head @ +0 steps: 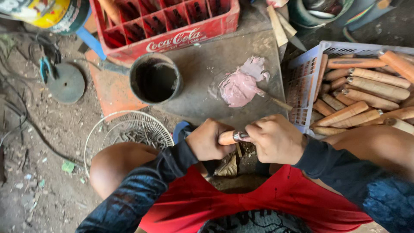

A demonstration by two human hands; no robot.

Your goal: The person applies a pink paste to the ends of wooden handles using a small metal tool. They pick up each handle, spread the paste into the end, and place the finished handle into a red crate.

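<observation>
My left hand [208, 140] grips a wooden handle [227, 137] with a metal collar at its end. My right hand [276, 138] closes around the metal collar end of the same handle, right beside the left hand. Both hands are held between my knees, above the ground. Just beyond them, a blob of pink paste [239, 86] lies on a grey slab [202, 64] with a small stick [274, 101] in it. What sits inside the right fist is hidden.
A pale plastic basket [302, 82] at the right holds several similar wooden handles [371, 90]. A dark round can [155, 80] stands on the slab, a red bottle crate [172, 26] behind it. A wire fan guard [129, 131] lies at left on dirt.
</observation>
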